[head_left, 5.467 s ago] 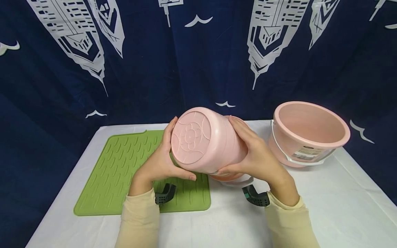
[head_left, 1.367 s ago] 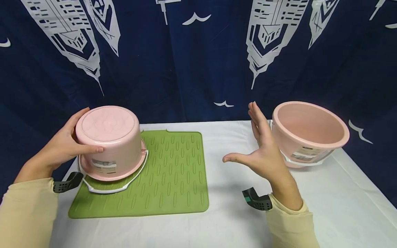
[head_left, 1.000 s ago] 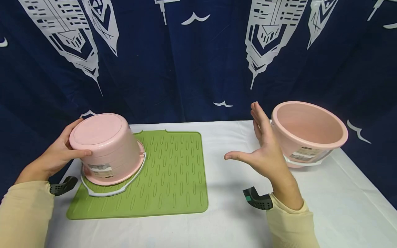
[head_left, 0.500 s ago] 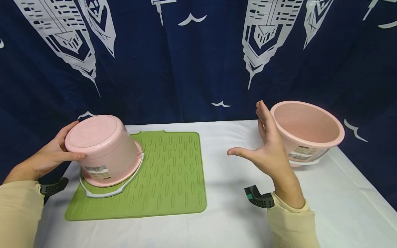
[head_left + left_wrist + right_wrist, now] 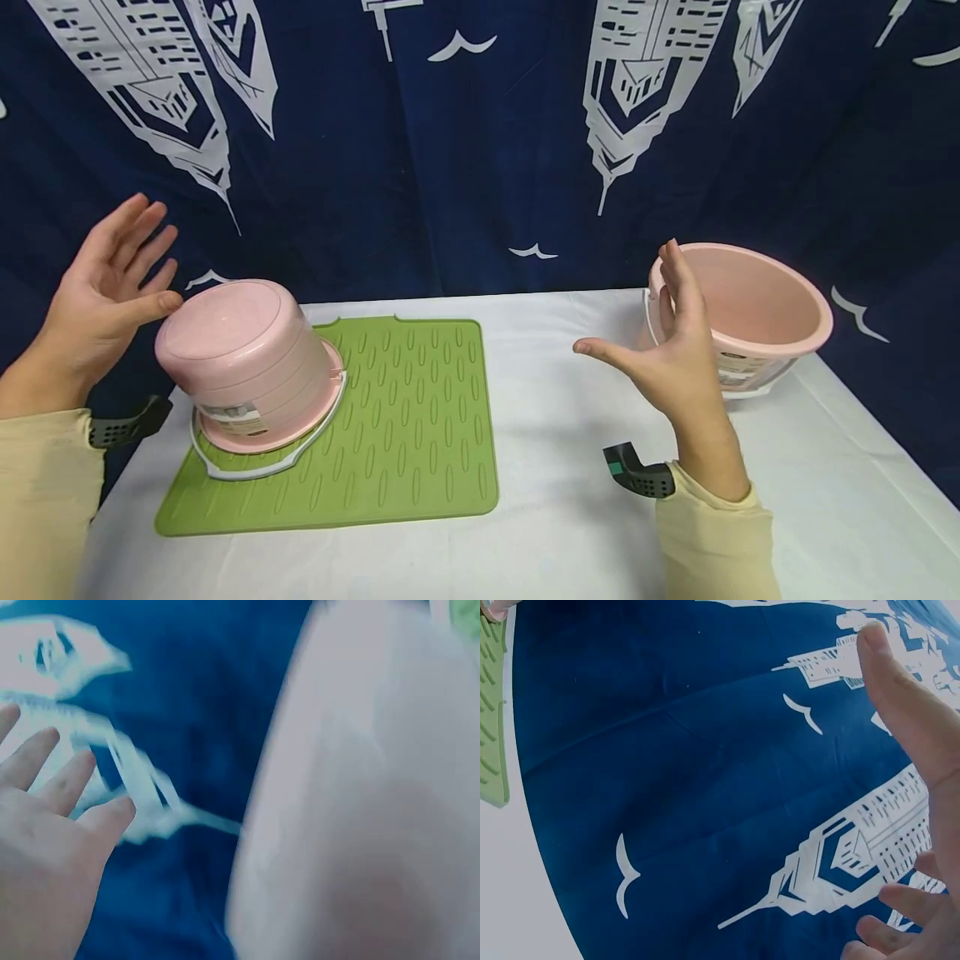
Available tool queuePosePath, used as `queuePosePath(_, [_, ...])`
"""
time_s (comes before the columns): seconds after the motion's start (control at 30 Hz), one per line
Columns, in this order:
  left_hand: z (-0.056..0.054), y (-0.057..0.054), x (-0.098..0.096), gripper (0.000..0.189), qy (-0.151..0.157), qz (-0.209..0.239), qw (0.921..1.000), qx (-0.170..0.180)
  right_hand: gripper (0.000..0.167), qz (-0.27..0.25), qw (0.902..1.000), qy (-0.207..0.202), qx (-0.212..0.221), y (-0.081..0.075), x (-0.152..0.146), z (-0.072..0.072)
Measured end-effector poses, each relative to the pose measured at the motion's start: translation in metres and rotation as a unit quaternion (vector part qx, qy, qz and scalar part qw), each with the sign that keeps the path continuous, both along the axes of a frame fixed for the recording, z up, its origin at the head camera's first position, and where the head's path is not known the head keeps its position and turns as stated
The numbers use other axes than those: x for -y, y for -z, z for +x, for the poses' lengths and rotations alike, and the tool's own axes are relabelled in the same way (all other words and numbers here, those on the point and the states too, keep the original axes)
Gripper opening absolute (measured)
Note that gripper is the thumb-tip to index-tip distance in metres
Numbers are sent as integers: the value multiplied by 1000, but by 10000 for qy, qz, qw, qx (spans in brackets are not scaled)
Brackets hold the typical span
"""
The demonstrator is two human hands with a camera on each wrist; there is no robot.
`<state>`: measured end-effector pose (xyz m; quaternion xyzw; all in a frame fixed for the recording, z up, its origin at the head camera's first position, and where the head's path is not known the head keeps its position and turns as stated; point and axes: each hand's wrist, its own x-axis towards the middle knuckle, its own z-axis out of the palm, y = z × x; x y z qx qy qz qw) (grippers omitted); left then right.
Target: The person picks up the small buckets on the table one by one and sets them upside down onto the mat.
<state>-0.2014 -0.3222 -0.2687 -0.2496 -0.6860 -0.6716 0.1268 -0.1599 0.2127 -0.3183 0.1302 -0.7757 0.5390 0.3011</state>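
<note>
Bucket [image 5: 249,360] of pale pink plastic, round in shape, stands upside down on the left part of a rectangular green mat [image 5: 420,425] with raised oval ribs, so its closed base looks upward. Its white curved handle [image 5: 279,466] lies toward the person on this mat, and a printed paper label [image 5: 238,419] is on the near side of its wall. The left hand [image 5: 97,310] is raised at the upper left of this bucket. Its fingers are spread and hold nothing, and the left wrist view shows a gap between them and the pink wall. The right hand [image 5: 675,354] is raised also, with the thumb stretched well away from the fingers, and nothing is gripped. In the head view it covers the left side of a second bucket [image 5: 765,296], likewise round and pale pink, which stands upright at the right on the white cloth-covered worktop [image 5: 555,525]; whether they touch, I cannot tell. Behind hangs a dark blue curtain [image 5: 480,167] with white printed buildings and birds.
</note>
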Motion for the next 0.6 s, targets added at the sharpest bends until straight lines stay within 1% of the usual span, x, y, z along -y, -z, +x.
queuePosePath(0.1, [5,-17,-24,106,489,193,9983,-258,134,39,9992,394,-12,2,-4,-2])
queuePosePath(0.17, [7,-26,-39,113,915,207,9947,-417,134,90,9977,674,16,3,-6,-4])
queuePosePath(0.27, [11,-35,-60,120,1390,-24,9884,-606,133,174,9933,1130,146,5,-10,-5])
queuePosePath(0.33, [13,-38,-73,123,1605,-352,9829,-835,132,198,9887,1460,278,6,-12,-5])
queuePosePath(0.4, [16,-40,-87,125,1636,-704,9788,-1015,131,182,9811,1869,473,8,-16,-4])
queuePosePath(0.43, [16,-40,-93,126,1696,-810,9760,-1098,130,142,9768,2063,552,9,-18,-3])
queuePosePath(0.5, [19,-40,-106,130,1623,-1049,9748,-1113,128,23,9684,2406,657,11,-24,-1])
queuePosePath(0.53, [20,-39,-112,132,1534,-1145,9754,-1092,127,-4,9651,2564,538,12,-27,-1])
queuePosePath(0.6, [22,-37,-123,135,1359,-1320,9769,-985,124,40,9557,2943,89,17,-34,-3])
